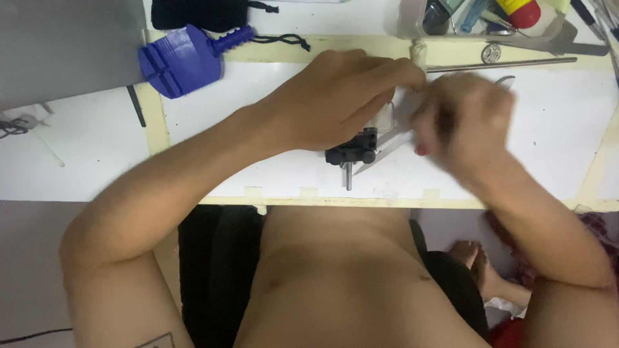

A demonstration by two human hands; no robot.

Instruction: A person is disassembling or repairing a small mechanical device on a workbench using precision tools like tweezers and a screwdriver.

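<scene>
Holder [353,152], small, black and rigid, sits mid-frame on the desk [554,129]; likely light, best pinched by its sides. Left hand [329,103] presses down above it; blurred right hand [461,119] grips tweezers [387,149].

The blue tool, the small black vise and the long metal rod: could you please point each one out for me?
blue tool [177,61]: head view, on its flat body.
small black vise [351,153]: head view, on its black block.
long metal rod [509,64]: head view, mid-shaft.

Two hands [335,96] — one black holder [353,150], one blue tool [184,58] (ridged handle), one coin [491,53], one rod [503,63].
</scene>
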